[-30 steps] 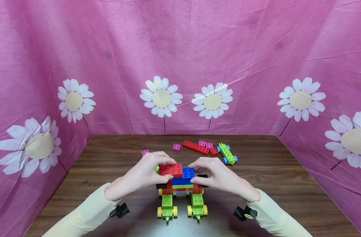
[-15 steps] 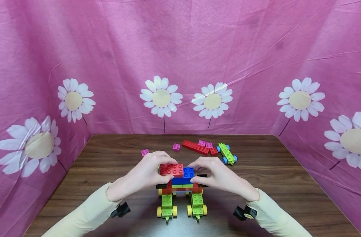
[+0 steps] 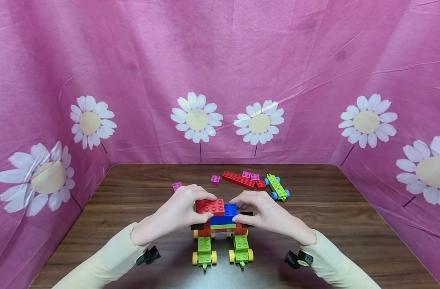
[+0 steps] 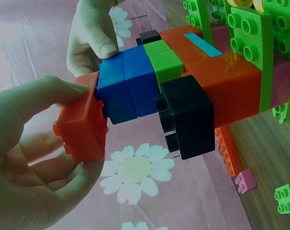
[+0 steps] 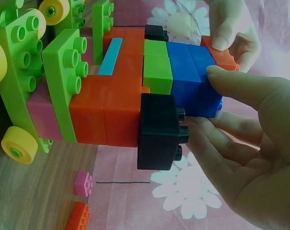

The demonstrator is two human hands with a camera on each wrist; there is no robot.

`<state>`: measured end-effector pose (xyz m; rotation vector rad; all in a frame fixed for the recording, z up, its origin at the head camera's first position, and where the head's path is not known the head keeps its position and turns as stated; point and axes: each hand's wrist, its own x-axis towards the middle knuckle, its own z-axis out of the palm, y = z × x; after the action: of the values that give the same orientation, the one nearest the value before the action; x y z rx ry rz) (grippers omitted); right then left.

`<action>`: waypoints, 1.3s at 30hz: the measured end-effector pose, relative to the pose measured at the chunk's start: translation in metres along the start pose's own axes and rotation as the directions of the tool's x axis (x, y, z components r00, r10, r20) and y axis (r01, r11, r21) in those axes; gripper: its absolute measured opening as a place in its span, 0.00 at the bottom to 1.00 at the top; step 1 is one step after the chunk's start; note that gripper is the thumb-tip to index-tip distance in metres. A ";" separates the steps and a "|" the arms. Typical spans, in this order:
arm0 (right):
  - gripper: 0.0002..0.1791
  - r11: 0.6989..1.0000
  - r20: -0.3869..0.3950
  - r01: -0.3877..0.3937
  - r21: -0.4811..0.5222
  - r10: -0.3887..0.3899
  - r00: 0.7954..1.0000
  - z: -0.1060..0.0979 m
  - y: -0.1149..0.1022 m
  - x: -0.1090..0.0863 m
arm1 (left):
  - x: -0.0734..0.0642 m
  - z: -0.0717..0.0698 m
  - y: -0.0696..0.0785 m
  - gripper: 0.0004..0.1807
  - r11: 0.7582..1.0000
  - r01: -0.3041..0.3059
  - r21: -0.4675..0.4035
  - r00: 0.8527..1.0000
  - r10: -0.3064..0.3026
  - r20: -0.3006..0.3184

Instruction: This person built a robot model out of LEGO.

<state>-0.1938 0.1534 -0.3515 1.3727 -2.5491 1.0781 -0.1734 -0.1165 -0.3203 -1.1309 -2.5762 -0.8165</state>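
Head view: saw the red brick [image 3: 216, 207] pinched in the left hand [image 3: 178, 206], over the left part of the blue bricks [image 3: 230, 210]. Could not tell whether fully seated. Saw the blue bricks pinched by the right hand [image 3: 266, 210]. Noted black bricks [image 4: 191, 122] lower down and green bases [image 3: 204, 245] on yellow wheels [image 3: 214, 257]. Found pink bricks [image 3: 215, 179], a red bar [image 3: 238, 179] and a green car [image 3: 276, 187] farther back on the surface [image 3: 133, 200].

Head view set back, wrist views close.
The head camera faces forward-down over left hand [image 3: 176, 210] and right hand [image 3: 263, 212]; each wrist camera looks along its own hand, both sharing the blue bricks [image 4: 130, 81].
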 end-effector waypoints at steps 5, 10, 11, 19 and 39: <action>0.17 1.000 -0.002 0.012 -0.001 -0.012 1.000 0.000 0.001 0.000 | 0.002 -0.002 0.000 0.17 0.999 0.032 -0.006 0.999 -0.032 0.043; 0.16 1.000 -0.002 0.010 -0.002 -0.010 1.000 0.001 0.000 0.001 | 0.005 -0.004 0.000 0.17 0.996 0.080 -0.026 0.993 -0.077 0.088; 0.16 1.000 0.001 0.009 -0.001 -0.009 1.000 0.001 -0.001 0.001 | 0.004 -0.003 0.001 0.17 0.996 0.082 -0.025 0.993 -0.079 0.091; 0.17 1.000 0.002 0.008 0.018 -0.008 1.000 0.001 -0.004 0.000 | -0.002 -0.003 0.004 0.16 0.998 0.057 0.008 0.997 -0.057 0.049; 0.17 1.000 0.006 -0.020 0.019 0.020 1.000 0.000 -0.003 -0.001 | -0.003 -0.001 -0.002 0.17 0.999 0.025 0.020 0.999 -0.026 0.033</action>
<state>-0.1909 0.1530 -0.3501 1.3590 -2.5692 1.1061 -0.1726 -0.1197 -0.3214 -1.1173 -2.6253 -0.7826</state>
